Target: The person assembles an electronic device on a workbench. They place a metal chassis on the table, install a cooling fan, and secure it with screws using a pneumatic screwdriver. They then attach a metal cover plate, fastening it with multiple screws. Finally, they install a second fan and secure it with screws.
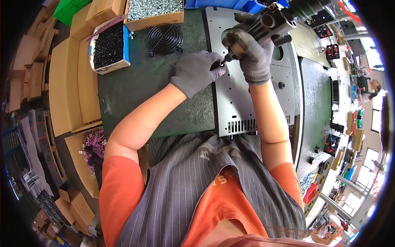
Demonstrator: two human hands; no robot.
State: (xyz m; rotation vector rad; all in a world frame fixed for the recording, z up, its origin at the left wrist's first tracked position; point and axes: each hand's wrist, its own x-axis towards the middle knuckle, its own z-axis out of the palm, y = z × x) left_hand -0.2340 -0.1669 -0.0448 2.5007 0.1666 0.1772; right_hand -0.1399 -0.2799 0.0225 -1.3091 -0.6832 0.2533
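At the upper centre of the frame, a gloved right hand (254, 57) is gripping a dark power driver (267, 24) while the gloved left hand (196, 73) is pinching a small dark piece (222, 64) at the driver's tip, above a grey metal panel (240, 96). Farther left, a black wire grille (164, 39) is lying near a box of black hardware (108, 48).

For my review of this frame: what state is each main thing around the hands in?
Driver, held; running or not, unclear
Right hand, gloved, closed around the driver
Left hand, gloved, fingers curled; grip unclear
Panel, lying flat
Round wirework, lying flat
Silver-screw box, open, filled
Black-screw box, open, filled
Large carton, open
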